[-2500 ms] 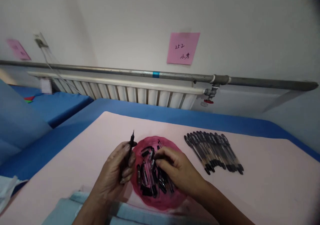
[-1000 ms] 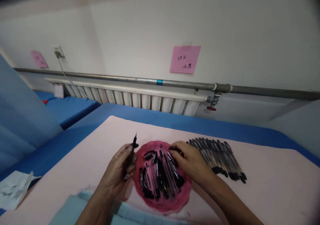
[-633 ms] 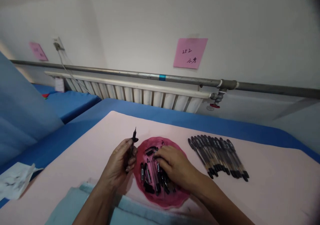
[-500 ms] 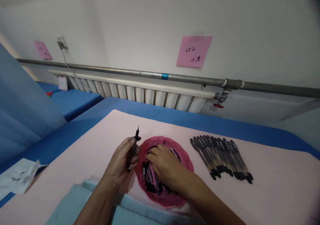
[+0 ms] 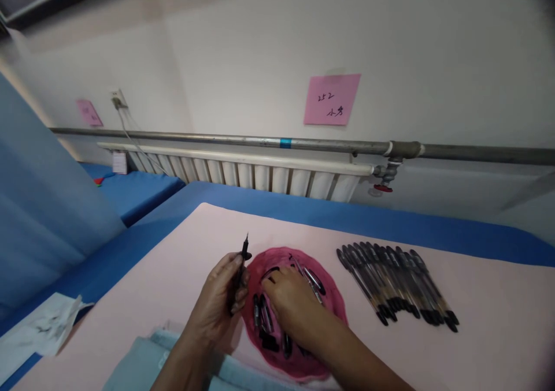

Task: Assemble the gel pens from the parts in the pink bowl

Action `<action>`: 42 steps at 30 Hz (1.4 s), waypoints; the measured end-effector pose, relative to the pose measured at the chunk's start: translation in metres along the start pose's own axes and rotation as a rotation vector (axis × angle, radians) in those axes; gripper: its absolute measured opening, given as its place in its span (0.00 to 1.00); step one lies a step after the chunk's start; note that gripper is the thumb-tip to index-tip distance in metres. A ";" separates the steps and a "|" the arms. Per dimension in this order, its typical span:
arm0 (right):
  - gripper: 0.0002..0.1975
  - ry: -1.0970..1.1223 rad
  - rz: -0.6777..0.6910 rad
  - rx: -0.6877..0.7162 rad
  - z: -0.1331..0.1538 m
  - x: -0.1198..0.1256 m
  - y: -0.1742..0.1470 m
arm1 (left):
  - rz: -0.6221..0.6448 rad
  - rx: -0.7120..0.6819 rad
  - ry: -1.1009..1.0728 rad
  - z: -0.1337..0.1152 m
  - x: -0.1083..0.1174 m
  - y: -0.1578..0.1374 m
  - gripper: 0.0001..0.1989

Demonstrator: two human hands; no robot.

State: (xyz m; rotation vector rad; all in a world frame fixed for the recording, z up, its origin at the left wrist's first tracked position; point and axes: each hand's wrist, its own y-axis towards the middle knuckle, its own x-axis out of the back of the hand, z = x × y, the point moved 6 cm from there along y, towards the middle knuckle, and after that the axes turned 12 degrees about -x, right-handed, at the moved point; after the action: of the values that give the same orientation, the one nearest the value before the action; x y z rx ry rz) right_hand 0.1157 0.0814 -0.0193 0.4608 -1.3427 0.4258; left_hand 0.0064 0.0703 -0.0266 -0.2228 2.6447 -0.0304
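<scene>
My left hand is closed around an uncapped black pen, its bare point up, left of a pink basket. Down inside the basket is my right hand, its fingers curled together among the loose parts; the fingertips are hidden, so what they hold cannot be made out. Black pen caps and other dark pen parts lie about that hand. To the right of the basket, capped pens with dark caps at both ends lie side by side in a slanting row.
A pink sheet covers much of the blue table. White paper lies at the left, near a blue curtain. Behind the table run a radiator and a pipe with a red valve.
The view has shifted, so everything sits a little lower. My right hand has drawn slightly back in the basket, its fingers more curled. My left hand still holds the pen upright.
</scene>
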 end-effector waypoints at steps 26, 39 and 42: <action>0.07 1.758 -0.292 -0.418 -0.043 0.052 -0.009 | 0.149 0.115 0.043 0.021 -0.023 -0.024 0.11; 0.06 1.679 -0.189 -0.412 -0.033 0.051 -0.010 | 0.201 0.136 0.045 0.022 -0.023 -0.024 0.11; 0.07 1.689 -0.143 -0.413 -0.032 0.047 -0.009 | 0.185 0.135 0.050 0.021 -0.023 -0.023 0.11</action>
State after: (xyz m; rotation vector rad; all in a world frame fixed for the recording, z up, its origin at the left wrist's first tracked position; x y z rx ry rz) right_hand 0.1554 0.0930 0.0214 -0.2097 0.2649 0.2485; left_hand 0.0400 0.0514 -0.0330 0.0686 2.6882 -0.1544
